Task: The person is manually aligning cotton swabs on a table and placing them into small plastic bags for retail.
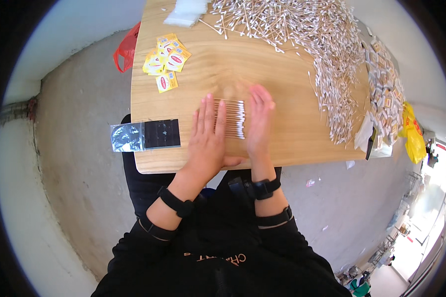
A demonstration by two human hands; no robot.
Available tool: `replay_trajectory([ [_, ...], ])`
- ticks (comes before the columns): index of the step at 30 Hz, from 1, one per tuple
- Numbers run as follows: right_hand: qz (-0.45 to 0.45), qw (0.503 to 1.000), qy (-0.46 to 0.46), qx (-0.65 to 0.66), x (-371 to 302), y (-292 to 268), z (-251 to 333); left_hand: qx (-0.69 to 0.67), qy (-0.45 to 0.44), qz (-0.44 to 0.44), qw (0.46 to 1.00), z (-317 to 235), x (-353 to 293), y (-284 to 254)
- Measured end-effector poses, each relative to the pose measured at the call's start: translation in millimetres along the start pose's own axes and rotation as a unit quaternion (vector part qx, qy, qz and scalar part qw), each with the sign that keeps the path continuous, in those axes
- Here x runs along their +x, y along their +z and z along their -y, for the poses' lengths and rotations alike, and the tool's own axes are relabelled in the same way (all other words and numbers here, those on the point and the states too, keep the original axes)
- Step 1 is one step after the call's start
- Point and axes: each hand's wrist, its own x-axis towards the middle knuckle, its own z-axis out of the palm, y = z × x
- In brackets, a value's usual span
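Note:
A neat row of cotton swabs (234, 119) lies side by side on the wooden table, their white tips lined up on the right. My left hand (206, 141) rests flat with fingers stretched out over the row's left ends, hiding them. On the other side my right hand (259, 123) stands on edge, fingers extended, close to the right-hand tips; a narrow gap shows between palm and tips. Neither hand grips anything. Both wrists carry black bands.
A big heap of loose cotton swabs (327, 44) covers the table's far right. Packed bundles (384, 91) lie beyond it, beside a yellow bag (412, 133). Yellow-and-white cards (166, 59), clear plastic sleeves (187, 12) and a black item with a clear bag (162, 133) are on the left.

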Motion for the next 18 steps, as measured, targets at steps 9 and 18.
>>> replay_trajectory([
  [9,-0.095,0.995,-0.017,0.002,-32,2,18,0.085,0.005,0.045,0.995,-4,19,-13],
  [18,-0.063,0.964,0.057,-0.251,16,-15,29,-0.004,0.064,-0.006,0.998,21,13,-15],
])
